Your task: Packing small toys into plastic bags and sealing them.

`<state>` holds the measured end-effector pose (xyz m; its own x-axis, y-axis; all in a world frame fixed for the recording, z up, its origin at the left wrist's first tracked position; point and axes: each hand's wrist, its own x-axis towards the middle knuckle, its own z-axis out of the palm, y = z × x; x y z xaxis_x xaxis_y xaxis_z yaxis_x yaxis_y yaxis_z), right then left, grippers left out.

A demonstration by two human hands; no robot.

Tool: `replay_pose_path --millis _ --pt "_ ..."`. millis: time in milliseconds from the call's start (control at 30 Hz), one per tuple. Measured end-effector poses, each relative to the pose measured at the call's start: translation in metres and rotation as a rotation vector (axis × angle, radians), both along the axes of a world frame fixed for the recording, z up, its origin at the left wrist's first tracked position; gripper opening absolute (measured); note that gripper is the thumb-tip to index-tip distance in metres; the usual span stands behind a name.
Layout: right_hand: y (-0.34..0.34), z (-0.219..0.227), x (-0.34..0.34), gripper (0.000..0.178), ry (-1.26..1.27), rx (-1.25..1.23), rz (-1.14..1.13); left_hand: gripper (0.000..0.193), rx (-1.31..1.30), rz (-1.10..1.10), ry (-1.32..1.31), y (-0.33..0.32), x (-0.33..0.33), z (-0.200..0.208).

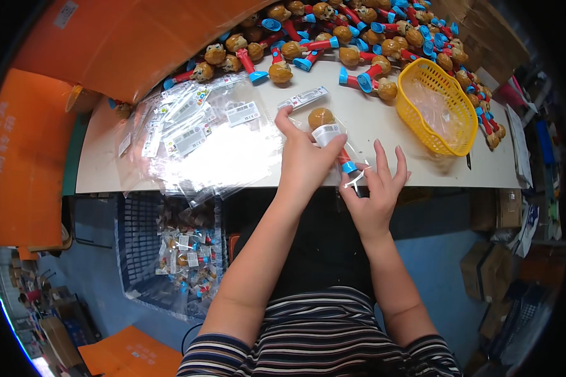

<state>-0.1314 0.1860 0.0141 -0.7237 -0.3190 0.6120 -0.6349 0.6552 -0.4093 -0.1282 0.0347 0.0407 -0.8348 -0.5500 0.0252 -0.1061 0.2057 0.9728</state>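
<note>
A dispenser-like toy [344, 158], with a brown round head, red stem and blue foot, lies in a clear plastic bag [331, 114] at the table's front edge. My left hand [305, 154] is closed on the bagged toy, thumb across its stem beside a white printed label [325, 133]. At the blue foot end, my right hand [376, 193] pinches a small white branched plastic piece [356, 176] between thumb and forefinger. The other fingers of that hand are raised and spread. Whether this piece is inside the bag or outside it, I cannot tell.
Flat clear bags with labels [195, 135] spread over the table's left. Many loose toys [280, 72] are heaped at the back. A yellow basket [462, 141] holding clear plastic stands at right. Below the table, a blue crate [138, 251] holds bagged toys. Orange sheets [28, 157] border the left.
</note>
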Motion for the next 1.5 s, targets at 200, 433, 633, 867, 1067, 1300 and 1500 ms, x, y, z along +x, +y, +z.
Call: replay_pose_path --millis 200,433,633,867,1067,1300,1500 --pt "0.009 -0.001 -0.004 0.02 -0.13 -0.203 0.173 0.095 0.26 0.111 0.13 -0.003 0.0 0.01" --pt "0.002 0.003 0.0 0.022 -0.049 -0.167 0.229 0.109 0.65 0.213 0.343 0.006 0.004 0.005" --pt "-0.005 0.006 0.002 0.023 0.007 -0.09 0.197 0.086 0.731 -0.12 0.149 -0.004 0.012 -0.005" --pt "-0.008 -0.002 0.005 0.022 -0.003 -0.068 0.187 0.071 0.615 -0.088 0.155 0.002 0.027 -0.009" --pt "0.0 0.01 0.014 0.026 -0.127 0.03 0.278 0.082 0.247 0.088 -0.084 -0.006 0.072 0.01" --pt "0.055 0.011 0.001 0.023 0.006 0.038 0.432 0.055 -0.296 0.071 0.244 -0.007 0.122 -0.026" --pt "0.055 0.007 -0.032 0.038 0.15 0.087 0.458 0.04 -0.9 -0.173 0.527 -0.004 0.107 -0.045"
